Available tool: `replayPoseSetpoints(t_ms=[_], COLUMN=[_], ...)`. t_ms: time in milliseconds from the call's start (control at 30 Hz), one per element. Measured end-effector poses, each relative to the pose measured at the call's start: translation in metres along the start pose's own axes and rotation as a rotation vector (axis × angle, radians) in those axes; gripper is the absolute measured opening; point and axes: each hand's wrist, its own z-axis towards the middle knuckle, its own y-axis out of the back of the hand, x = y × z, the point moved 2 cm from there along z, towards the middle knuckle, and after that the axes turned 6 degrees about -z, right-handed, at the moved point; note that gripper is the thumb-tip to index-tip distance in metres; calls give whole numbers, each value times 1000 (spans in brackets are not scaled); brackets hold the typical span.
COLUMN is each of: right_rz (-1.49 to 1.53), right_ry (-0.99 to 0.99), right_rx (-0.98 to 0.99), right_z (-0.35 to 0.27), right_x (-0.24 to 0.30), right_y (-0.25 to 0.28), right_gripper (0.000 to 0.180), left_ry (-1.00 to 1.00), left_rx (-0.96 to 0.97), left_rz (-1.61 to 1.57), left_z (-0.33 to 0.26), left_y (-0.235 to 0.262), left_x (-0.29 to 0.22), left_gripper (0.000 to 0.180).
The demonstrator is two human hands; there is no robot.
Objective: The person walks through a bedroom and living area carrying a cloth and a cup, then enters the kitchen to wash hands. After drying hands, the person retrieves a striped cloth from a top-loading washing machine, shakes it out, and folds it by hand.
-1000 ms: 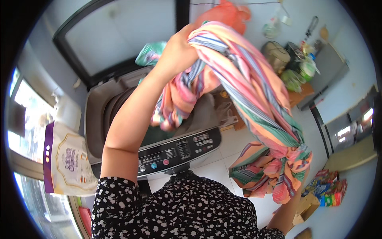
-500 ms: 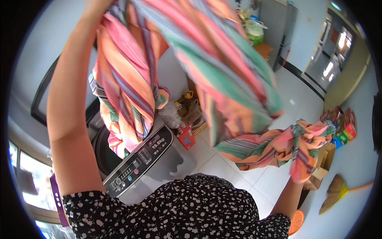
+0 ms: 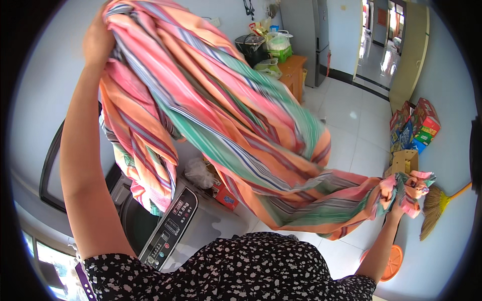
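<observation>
A large bed sheet (image 3: 236, 135) with pink, orange, green and grey stripes stretches in folds between my two raised hands. High at the upper left, my left hand (image 3: 99, 42) is closed round one gathered part of it. My right hand (image 3: 395, 213) grips a bunched end at the right, its fingers partly covered by cloth. Below my left hand, a length of the sheet hangs down over the open tub of a grey top-loading washing machine (image 3: 201, 226). The fabric hides part of the machine's opening and the floor behind.
Past the sheet, a wooden cabinet (image 3: 292, 75) carries bags and a dark pot, beside a grey refrigerator (image 3: 306, 37). Along the right wall are stacked cartons (image 3: 424, 120), an open cardboard box (image 3: 404, 161), a broom (image 3: 435, 210) and an orange round basin (image 3: 391, 263). A doorway stands at the far right.
The sheet has spread wider and flatter between my hands, its middle swinging across the view. My left hand has come into view, and my right hand is higher. The view has shifted.
</observation>
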Motion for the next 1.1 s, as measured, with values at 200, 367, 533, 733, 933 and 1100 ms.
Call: replayPoseSetpoints(t_ms=[200,367,533,733,933,1100], right_rz=[280,425,490,543,497,489], right_ry=[328,526,753,797,825,829], right_rx=[406,923,1143,1374,1220,1191], right_z=[-120,-263,-355,-437,-403,-396], right_x=[129,228,306,321,324,320], right_y=[-90,-167,-188,-240,-227,-224], right_gripper=[29,30,31,32,33,34], left_ry=[-710,-660,-669,-854,-741,-253], left_rx=[186,63,-76,120,202,505], left_rz=[155,45,-465,-673,-911,-1228], left_z=[-12,-17,-16,-57,-57,-116], left_y=[19,41,67,80,60,66], left_x=[-154,-207,-264,-281,-284,-209], left_gripper=[38,36,42,61,86,109])
